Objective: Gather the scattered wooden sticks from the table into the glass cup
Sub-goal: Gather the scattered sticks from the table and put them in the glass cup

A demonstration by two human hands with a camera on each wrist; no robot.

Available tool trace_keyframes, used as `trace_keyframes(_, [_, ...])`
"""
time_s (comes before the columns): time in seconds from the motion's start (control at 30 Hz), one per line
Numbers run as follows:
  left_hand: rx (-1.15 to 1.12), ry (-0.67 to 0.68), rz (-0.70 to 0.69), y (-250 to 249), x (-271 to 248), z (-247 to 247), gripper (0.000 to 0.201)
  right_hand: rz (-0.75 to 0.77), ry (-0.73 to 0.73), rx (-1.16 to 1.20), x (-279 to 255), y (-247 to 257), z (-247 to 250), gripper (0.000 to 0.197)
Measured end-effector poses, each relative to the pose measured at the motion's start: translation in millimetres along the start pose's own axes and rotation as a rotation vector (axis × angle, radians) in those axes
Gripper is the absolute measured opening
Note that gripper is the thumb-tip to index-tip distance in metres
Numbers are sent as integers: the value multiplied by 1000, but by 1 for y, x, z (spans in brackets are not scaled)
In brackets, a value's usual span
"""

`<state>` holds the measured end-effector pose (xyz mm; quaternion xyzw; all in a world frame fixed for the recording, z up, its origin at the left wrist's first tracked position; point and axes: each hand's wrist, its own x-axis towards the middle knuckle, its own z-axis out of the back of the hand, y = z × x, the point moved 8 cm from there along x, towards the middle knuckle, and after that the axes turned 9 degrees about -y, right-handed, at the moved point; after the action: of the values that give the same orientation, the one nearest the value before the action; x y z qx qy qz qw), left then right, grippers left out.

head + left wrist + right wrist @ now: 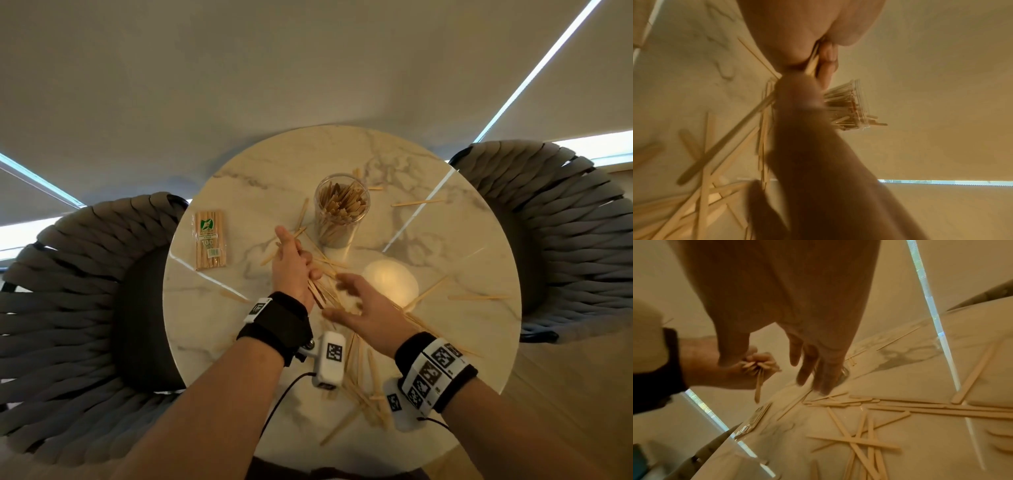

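Observation:
A glass cup (342, 209) full of wooden sticks stands upright on the far half of the round marble table (462, 329); it also shows in the left wrist view as the cup (855, 105). My left hand (295, 265) grips a bundle of sticks (317, 291) just in front of the cup; the bundle (756, 368) fans out of its fist. My right hand (356, 306) hovers beside it with fingers (807, 366) spread and straight, holding nothing. Loose sticks (363, 387) lie crossed near the front edge, and more loose sticks (859, 434) lie under the right hand.
A sealed pack of sticks (209, 240) lies at the table's left. Single sticks (478, 297) are scattered to the right and one stick (416, 202) lies behind the cup. Woven chairs (85, 308) flank the table on both sides.

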<state>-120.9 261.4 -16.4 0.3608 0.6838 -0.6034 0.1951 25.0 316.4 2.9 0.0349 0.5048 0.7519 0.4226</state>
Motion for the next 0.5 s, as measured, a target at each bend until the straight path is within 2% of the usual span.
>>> trace_keyframes(0.03, [-2,22,28,2,-3,-4,59,4,79,-38,-3,1,-10,55])
trace_keyframes(0.1, [6,77,65,10,-8,-12,65,35,133,-76,-6,7,-21,26])
trace_keyframes(0.17, [3,114,84,17,-10,-16,56,43,148,-59,-8,9,-24,11])
trace_keyframes(0.23, [-54,136,114,16,-10,-17,39,15,183,-56,-12,5,-24,10])
trace_keyframes(0.3, [-124,157,143,12,-8,-18,33,-11,239,-87,-17,-2,-26,10])
trace_keyframes(0.37, [-146,179,160,11,-12,-21,41,-29,249,-124,-19,-8,-28,15])
trace_keyframes(0.43, [-115,187,162,13,-15,-23,61,-81,230,-118,-18,-11,-27,23])
trace_keyframes(0.5, [-66,165,161,14,-16,-22,73,-118,247,-117,-20,-15,-30,25])
